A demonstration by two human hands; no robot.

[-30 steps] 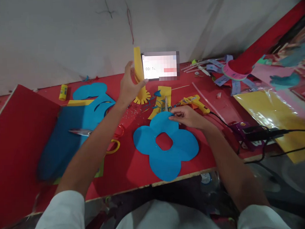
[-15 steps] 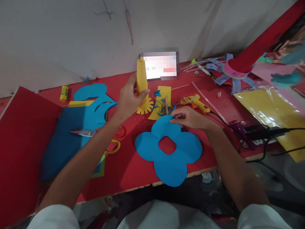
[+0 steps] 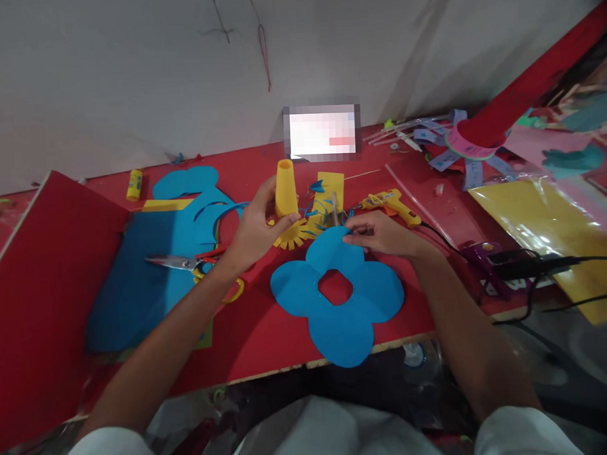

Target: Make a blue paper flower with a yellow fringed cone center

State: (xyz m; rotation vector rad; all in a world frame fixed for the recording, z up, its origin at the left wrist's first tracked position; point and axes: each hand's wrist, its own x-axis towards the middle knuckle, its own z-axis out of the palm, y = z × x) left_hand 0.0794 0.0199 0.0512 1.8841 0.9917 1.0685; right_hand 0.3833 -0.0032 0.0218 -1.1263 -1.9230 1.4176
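Observation:
Wrapped round a yellow paper cone [image 3: 285, 191] is my left hand [image 3: 263, 225]; the cone stands upright, its fringed bottom edge spread outward. Nearer to me lies a blue paper flower [image 3: 340, 332] with several rounded petals and a hole in its middle. My right hand [image 3: 376, 235] pinches the flower's far petal at its upper right edge. Left of the flower, scissors [image 3: 178, 262] with red and yellow handles rest on blue paper [image 3: 131, 280], partly behind my left forearm. A yellow glue gun [image 3: 395, 204] lies just beyond my right hand.
A lit, pixelated screen [image 3: 323, 130] leans against the wall. A glue stick [image 3: 134, 185] stands at the back left, near blue paper cutouts [image 3: 187, 182]. A red board [image 3: 37, 296] rises at the left. Yellow sheets in plastic [image 3: 547, 219] and a black cable [image 3: 448, 249] lie at the right.
My left hand has brought the yellow cone lower and nearer to the flower, its top tipping toward me. My right hand stays at the flower's petal.

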